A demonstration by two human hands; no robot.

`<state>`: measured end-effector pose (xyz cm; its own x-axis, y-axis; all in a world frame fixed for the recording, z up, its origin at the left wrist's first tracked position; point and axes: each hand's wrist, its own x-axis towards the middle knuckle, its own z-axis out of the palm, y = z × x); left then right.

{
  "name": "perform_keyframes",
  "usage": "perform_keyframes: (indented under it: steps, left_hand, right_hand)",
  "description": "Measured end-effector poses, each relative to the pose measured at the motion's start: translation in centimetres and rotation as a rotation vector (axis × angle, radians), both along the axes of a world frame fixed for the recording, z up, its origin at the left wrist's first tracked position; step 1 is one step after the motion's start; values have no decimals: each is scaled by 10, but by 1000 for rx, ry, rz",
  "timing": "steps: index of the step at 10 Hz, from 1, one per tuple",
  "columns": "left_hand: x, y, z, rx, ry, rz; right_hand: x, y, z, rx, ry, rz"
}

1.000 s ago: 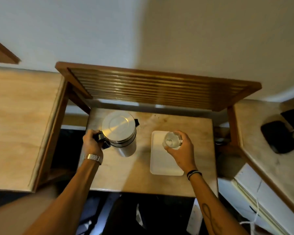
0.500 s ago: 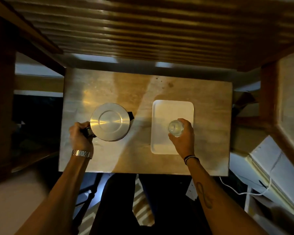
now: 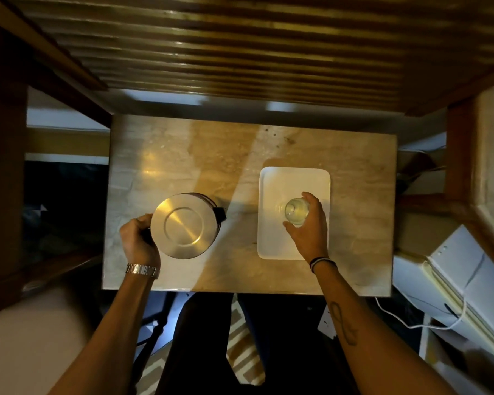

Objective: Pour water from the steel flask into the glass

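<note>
The steel flask (image 3: 184, 225) stands upright on the left half of the stone tabletop (image 3: 240, 149), seen from straight above with its round lid closed and a black spout on its right side. My left hand (image 3: 137, 242) is closed around the flask's handle on its left side. A small clear glass (image 3: 296, 211) stands upright on a white rectangular tray (image 3: 294, 181) to the right. My right hand (image 3: 308, 226) wraps the glass from the near right side.
A slatted wooden shelf (image 3: 240, 44) overhangs the far part of the table. Wooden frame posts (image 3: 459, 149) flank both sides. White boxes and a white cable (image 3: 405, 323) lie to the lower right. My legs are below the table's near edge.
The view tilted from the wall down to straight above the table. Both hands kept their grips; flask and glass stay where they stood.
</note>
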<state>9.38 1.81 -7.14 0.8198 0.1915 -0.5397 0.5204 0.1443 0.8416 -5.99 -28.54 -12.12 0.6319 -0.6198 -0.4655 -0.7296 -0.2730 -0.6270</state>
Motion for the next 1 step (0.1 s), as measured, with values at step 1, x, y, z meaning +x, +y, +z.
perform_keyframes:
  steps: [1]
  left_hand:
    - [0,4,10,34,-43,-66]
  right_hand:
    - [3,4,23,-20,-1,5]
